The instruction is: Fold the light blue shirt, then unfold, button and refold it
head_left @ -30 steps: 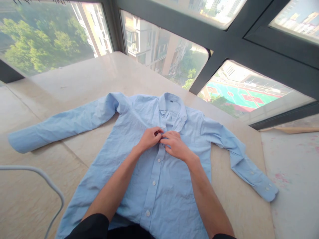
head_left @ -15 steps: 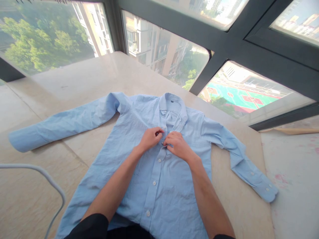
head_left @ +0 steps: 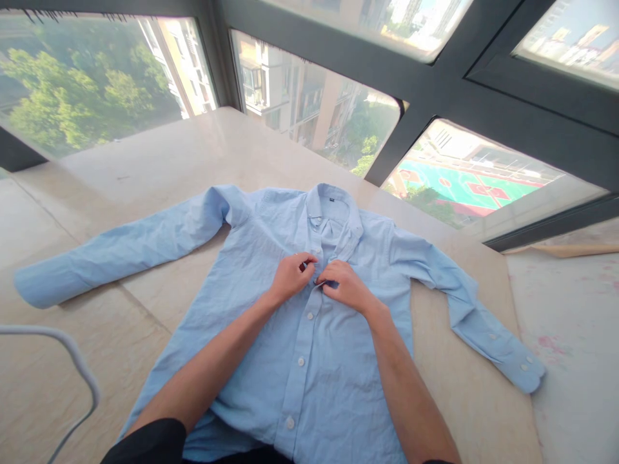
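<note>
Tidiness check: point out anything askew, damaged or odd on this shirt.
Nothing damaged or spilled. The light blue shirt lies front up, creased; its collar gapes open above where the left hand and right hand pinch the placket.

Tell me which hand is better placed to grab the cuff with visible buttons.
Right, probably. The right hand pinches the shirt on the side where that cuff lies; the left hand would have to cross over it.

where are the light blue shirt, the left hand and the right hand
light blue button-up shirt (head_left: 333, 367), head view, front panel between the forearms
left hand (head_left: 290, 277), head view, back of the hand
right hand (head_left: 344, 288), head view, back of the hand
</note>
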Available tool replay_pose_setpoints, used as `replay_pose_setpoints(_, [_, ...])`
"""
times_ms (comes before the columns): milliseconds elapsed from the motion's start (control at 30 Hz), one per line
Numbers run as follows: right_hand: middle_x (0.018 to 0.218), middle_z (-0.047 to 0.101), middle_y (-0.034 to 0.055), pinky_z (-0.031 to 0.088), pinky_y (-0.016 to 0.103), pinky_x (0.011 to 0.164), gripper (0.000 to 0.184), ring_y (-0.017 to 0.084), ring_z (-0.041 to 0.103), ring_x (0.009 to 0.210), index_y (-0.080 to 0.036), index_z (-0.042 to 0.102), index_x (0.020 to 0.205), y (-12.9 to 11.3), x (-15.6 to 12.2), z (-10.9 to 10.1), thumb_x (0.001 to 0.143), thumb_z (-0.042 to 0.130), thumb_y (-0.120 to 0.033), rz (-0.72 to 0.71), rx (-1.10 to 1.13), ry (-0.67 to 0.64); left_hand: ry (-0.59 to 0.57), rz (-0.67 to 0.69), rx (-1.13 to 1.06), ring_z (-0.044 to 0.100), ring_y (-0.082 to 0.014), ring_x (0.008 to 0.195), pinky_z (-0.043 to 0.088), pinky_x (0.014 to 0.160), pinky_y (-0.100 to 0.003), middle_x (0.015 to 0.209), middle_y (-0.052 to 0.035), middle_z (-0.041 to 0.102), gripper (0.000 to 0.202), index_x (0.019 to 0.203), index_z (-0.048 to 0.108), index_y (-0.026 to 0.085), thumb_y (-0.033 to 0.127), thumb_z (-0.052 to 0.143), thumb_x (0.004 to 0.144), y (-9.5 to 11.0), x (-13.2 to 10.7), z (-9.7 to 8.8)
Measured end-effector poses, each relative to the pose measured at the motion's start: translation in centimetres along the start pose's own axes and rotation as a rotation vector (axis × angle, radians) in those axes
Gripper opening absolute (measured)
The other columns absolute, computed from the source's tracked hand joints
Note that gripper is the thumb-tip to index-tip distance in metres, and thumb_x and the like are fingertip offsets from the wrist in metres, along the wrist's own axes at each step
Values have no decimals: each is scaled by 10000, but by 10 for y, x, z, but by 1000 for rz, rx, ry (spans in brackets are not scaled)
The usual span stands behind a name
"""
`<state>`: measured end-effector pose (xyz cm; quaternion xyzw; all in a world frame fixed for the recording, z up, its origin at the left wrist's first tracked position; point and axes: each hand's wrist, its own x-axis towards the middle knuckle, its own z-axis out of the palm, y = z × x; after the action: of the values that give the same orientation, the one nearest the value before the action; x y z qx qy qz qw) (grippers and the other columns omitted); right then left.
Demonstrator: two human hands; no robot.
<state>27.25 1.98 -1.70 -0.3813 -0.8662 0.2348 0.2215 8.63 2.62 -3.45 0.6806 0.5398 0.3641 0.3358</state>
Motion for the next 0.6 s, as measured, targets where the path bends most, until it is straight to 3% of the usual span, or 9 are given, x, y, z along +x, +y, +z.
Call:
replay_pose_setpoints(367, [827,693,8,430,386,892,207,210,599,882,-238,650,782,7,-6,12,718,601,-47,1,121,164,-133,94,40,617,-128,702,447,684,-237,845,-3,727,221,944,724,193,183,538,826,-2,-1,-4])
replay_pose_setpoints(600, [840,685,8,395,438,1023,177,196,617,883,-244,635,817,3,-11,18,773,582,-81,-17,84,224,-364,246,-6,584,-122,742,492,734,-239,956,-41,647,272,1014,711,186,166,613,761,-2,-6,-22])
